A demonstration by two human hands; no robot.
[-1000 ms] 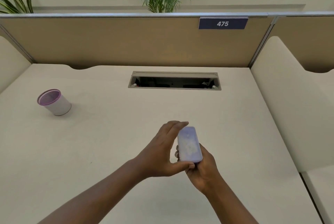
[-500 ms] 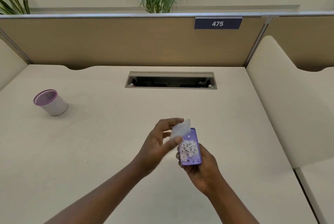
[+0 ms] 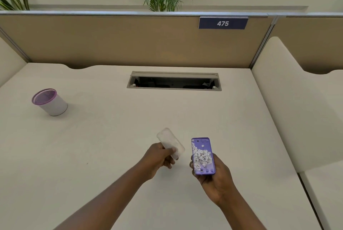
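Note:
A small purple box (image 3: 202, 156) lies open in my right hand (image 3: 215, 176), whose fingers curl round its sides above the desk. Several small white pieces fill its middle. To its left, my left hand (image 3: 159, 157) grips the lower end of the box's translucent lid (image 3: 169, 142), which tilts up and away to the left. The two hands are apart, with a gap between lid and box.
A white mesh pen cup with a purple rim (image 3: 49, 102) stands at the desk's (image 3: 111, 136) left. An open cable slot (image 3: 174, 81) sits in the middle back. Beige partitions close off the back and right, with a sign reading 475 (image 3: 222, 23).
The lid came off the purple box: my left hand lifted it and carried it left, away from the box. My right hand kept the box, now showing the white pieces.

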